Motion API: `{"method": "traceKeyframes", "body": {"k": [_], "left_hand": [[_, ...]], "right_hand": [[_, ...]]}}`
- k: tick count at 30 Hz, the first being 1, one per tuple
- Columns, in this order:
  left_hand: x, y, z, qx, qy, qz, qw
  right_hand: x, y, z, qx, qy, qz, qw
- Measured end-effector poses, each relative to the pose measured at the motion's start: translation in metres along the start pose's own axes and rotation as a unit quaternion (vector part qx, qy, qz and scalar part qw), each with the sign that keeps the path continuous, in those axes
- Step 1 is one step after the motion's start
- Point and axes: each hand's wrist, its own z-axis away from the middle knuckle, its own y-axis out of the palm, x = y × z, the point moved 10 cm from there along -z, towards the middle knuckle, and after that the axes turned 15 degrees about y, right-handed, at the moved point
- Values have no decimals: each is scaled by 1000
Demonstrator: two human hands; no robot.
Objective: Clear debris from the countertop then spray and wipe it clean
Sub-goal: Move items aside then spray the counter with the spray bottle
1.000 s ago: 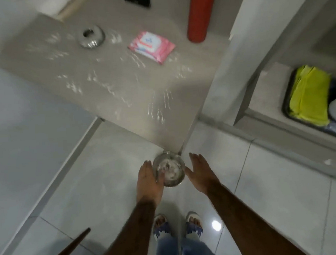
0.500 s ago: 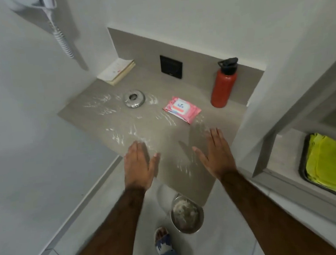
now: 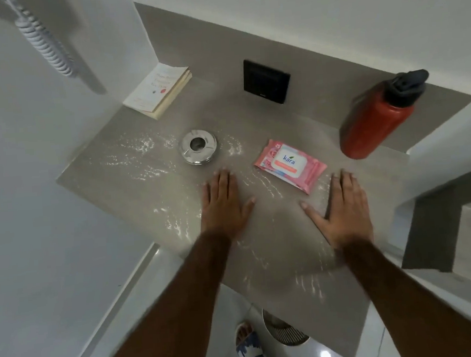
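A grey countertop [image 3: 153, 145] carries streaks of white powdery debris [image 3: 139, 146] across its left and middle. My left hand [image 3: 223, 204] hovers palm down over the counter's middle, fingers apart, holding nothing. My right hand [image 3: 344, 209] is spread the same way further right, just below a pink pack of wet wipes [image 3: 291, 165]. A steel ashtray [image 3: 198, 147] sits beyond my left hand. On the floor under the counter's front edge stands a metal bowl [image 3: 286, 335], partly hidden.
A red bottle with a black cap [image 3: 378, 116] stands at the back right. A book [image 3: 159, 90] lies at the back left corner. A black wall socket [image 3: 266, 80] and a coiled cord [image 3: 46, 44] are on the walls. My sandalled foot [image 3: 247, 343] is beside the bowl.
My hands left the bowl on the floor and rose over the countertop, then moved further in towards the ashtray and the wipes. The view tilted up.
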Motion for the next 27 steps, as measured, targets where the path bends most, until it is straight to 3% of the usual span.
{"method": "traceKeyframes", "body": {"k": [6,11,20,24,27], "left_hand": [[34,-46,-15,-118,-16,-15,993],[88,-71,-48,-58,-51,-58,995],[163,-152,-128,-139,-101,-66,983],[207,-156,-180,-101,-139,-87,981],[230,-140,-201,-97,-155,-24,983]], "right_hand": [[0,-1,-5,-6,4,6,1000],[-1,2,-9,0,0,20,1000],[-1,6,-9,12,2,28,1000],[-2,8,-9,13,5,28,1000],[-4,11,-9,14,6,39,999]]}}
